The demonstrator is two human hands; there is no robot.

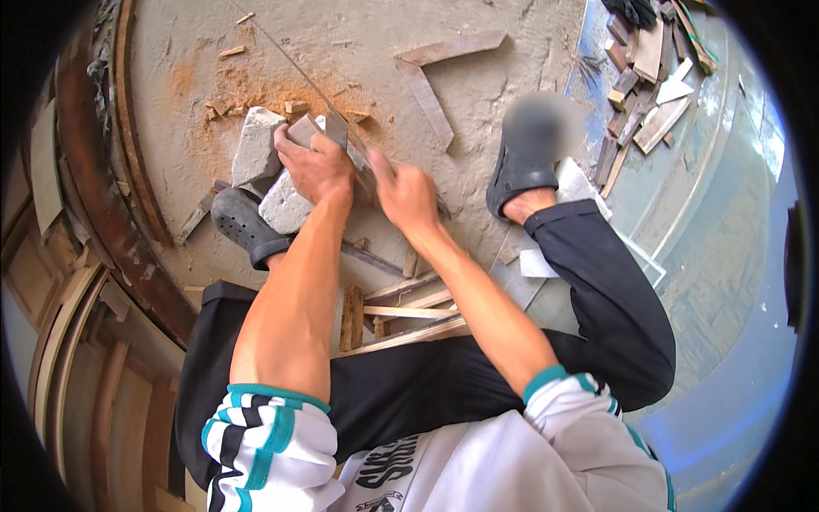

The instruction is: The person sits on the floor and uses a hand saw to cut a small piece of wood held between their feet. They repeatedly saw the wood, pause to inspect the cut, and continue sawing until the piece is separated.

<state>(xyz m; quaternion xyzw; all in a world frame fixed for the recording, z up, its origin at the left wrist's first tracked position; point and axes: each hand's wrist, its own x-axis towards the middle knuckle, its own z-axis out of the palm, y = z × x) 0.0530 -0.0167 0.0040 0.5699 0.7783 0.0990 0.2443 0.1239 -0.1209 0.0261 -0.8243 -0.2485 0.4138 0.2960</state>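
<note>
My left hand (317,166) is closed around a short piece of wood (305,130), pressing it down over pale blocks. One rough whitish block (256,147) lies just left of that hand, and another whitish block (286,203) sits below it. In my right hand (408,198) is the handle of a hand saw. The thin saw blade (299,70) runs from there up and to the left, passing close along the right side of the wood. Where the blade meets the wood is partly hidden by my fingers.
Orange sawdust (230,81) and small offcuts lie beyond the blocks. Two flat boards form an angle (426,101) at the upper middle. Scrap wood (640,94) is heaped at the upper right. Black clogs (243,224) flank the work; wooden strips (409,312) lie between my legs.
</note>
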